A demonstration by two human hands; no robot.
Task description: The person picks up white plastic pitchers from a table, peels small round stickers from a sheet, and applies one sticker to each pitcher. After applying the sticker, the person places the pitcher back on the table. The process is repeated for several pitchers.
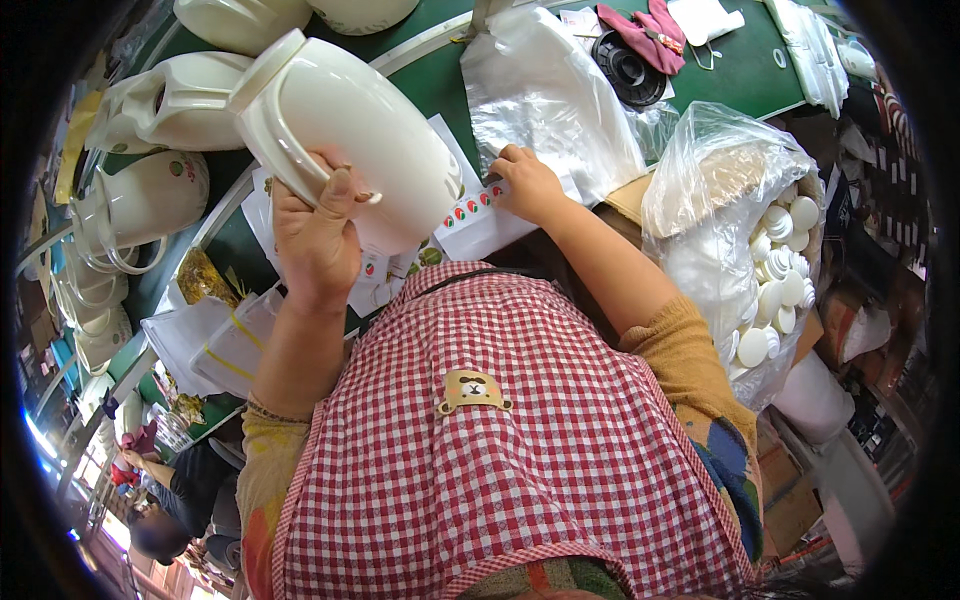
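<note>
A glossy cream-white jug (385, 140) is tilted above the near edge of the bench. My left hand (318, 235) is closed around its handle, with the thumb lying along it. Under and beside the jug lies a white sheet of stickers (470, 222), with a row of small red and green ones. My right hand (525, 187) is at this sheet's far right part, its fingers curled and pinching there. What exactly sits between those fingertips is too small to make out. Other printed papers lie partly hidden beneath the jug.
More cream jugs (150, 195) crowd the left side and the far left. A clear plastic bag (545, 95), a black round part (628, 68) and a maroon cloth (648, 32) lie on the green bench (430, 62). On the right stands a plastic-lined box with white caps (770, 290).
</note>
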